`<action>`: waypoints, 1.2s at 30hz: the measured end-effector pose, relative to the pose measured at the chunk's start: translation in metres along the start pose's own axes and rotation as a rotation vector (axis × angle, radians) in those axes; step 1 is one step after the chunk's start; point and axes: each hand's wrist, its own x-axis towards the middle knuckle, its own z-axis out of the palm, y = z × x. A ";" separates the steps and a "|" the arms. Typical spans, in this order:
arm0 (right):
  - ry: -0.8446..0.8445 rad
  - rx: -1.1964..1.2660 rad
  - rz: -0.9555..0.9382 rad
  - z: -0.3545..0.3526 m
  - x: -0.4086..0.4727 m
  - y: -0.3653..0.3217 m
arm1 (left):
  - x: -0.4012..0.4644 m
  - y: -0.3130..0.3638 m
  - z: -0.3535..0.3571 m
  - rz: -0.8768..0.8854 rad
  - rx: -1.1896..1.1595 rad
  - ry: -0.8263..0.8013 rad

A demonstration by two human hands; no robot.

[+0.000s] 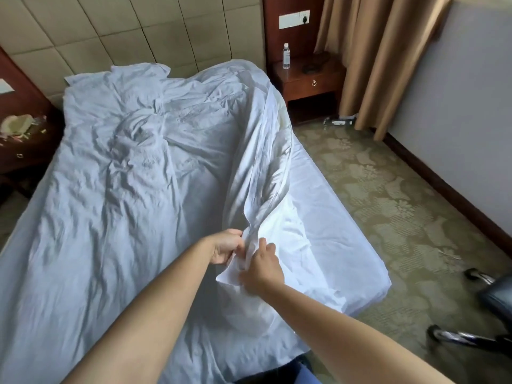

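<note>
Hotel room with a padded headboard, a brown curtain and patterned carpet, and the bed fills most of the view. A white sheet lies crumpled across it. The sheet's right edge is lifted off the mattress in a long ridge that runs from the head end down to the hands near the foot corner.

The left hand has its fingers curled round the bunched edge and grips it. The right hand sits just beside it on the same bunch. It looks like it's pinching the fabric too, though it's blurry, so don't quote me on the exact fingers.

My guess is the hands are that close together because they're feeling along the hem for the corner. The edge is held up so the rest hangs free and can be tugged flat without dragging on the mattress.

A bottle stands on the nightstand by the head end, well away from the work. A chair pokes in at the lower right.
</note>
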 end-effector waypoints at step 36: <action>-0.441 -0.350 -0.442 0.359 -0.182 -0.372 | -0.190 -0.445 -0.403 -0.012 -0.141 0.473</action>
